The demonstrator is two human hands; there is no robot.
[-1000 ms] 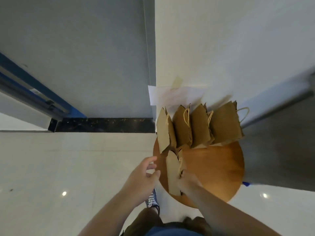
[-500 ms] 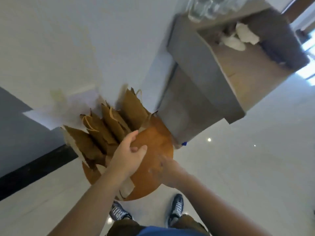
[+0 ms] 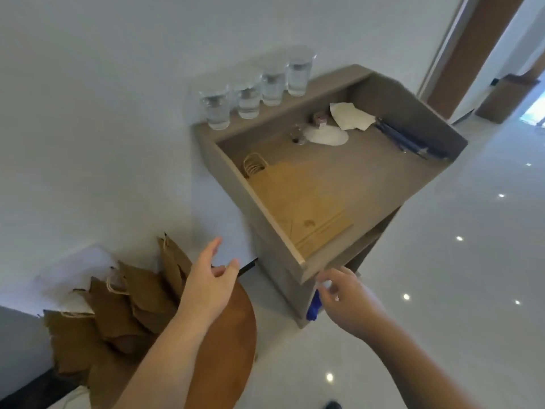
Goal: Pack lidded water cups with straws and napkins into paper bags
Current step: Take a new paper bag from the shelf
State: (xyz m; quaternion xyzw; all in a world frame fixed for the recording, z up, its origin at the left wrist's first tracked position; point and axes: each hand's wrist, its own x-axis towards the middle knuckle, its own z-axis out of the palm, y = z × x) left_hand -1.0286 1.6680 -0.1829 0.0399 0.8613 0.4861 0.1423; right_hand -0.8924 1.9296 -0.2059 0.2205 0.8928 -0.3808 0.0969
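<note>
Loosely spread, the left hand (image 3: 211, 286) hovers empty over the round wooden bench (image 3: 236, 343), while the right hand (image 3: 346, 301), fingers lightly bent and holding nothing, hangs just beside the near corner of the grey stand (image 3: 280, 290). Upright paper bags (image 3: 132, 302) stand in a row on the bench. Flat paper bags (image 3: 298, 202) lie in the stand's tray, with napkins (image 3: 326, 137) and dark straws (image 3: 407, 141) at its far end, and four lidded water cups (image 3: 247, 101) line its top ledge.
</note>
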